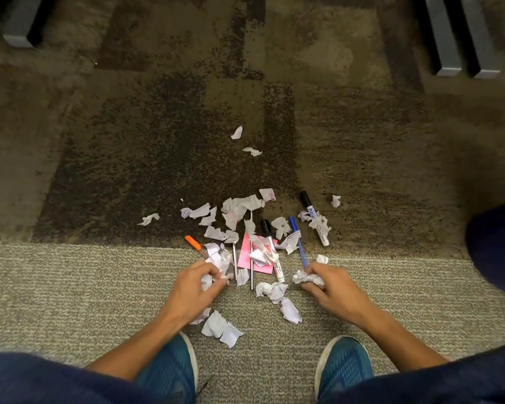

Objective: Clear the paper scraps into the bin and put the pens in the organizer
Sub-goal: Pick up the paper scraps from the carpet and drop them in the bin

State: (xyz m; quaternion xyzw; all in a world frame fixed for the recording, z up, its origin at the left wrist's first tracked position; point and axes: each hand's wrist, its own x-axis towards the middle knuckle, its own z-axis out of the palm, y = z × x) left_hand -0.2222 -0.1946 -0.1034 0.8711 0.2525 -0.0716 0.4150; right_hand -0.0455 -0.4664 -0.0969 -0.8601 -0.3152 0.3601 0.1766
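White paper scraps [242, 205] lie scattered over the carpet in front of me, with several pens among them. My left hand [197, 287] grips a bunch of scraps [219, 262] at the pile's near left. My right hand [330, 285] holds a crumpled scrap [305, 277] at the near right. A blue pen [298, 240] ends at my right hand. A black-capped white marker [271, 247] lies across a pink note [245, 258]. Another marker [314, 217] lies farther right. An orange pen [194, 244] pokes out on the left. Two thin silver pens [251, 266] lie in the middle. No bin or organizer is in view.
Stray scraps lie farther out [236, 132] and to the left [148, 219]. My two blue shoes [343, 365] stand at the near edge, with more scraps [220, 330] between them. Grey metal furniture legs [446, 48] stand at the far right and far left [19, 24].
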